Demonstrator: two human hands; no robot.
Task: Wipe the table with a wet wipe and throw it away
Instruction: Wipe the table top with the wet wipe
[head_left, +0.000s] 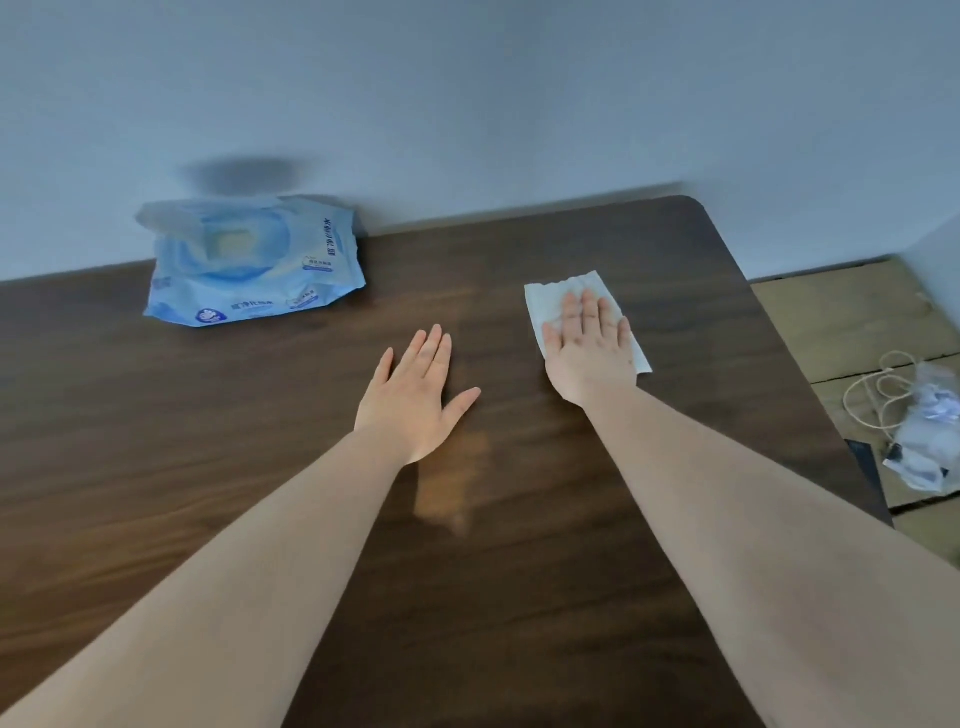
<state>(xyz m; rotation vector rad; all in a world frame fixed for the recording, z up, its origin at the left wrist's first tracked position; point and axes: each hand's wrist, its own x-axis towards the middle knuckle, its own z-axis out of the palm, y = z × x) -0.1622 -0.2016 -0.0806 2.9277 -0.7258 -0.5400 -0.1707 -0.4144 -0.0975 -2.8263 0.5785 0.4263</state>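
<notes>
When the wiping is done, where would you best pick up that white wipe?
Probably at the far corner of the wet wipe, pinching from above: it lies flat on the table under the right hand, and that corner sticks out past the fingertips.

Dark wood-grain table (311, 519), faintly glossy; glossy plastic wipes pack (249, 265)

Plain home room, dark wood table (519, 571) against bare wall (467, 104) — wipes pack (249, 260), cardboard-covered floor (841, 322)

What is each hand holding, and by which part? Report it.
Neither grips anything. The right hand lies flat, pressing the wet wipe against the table mid-sheet. The left hand rests empty.
</notes>
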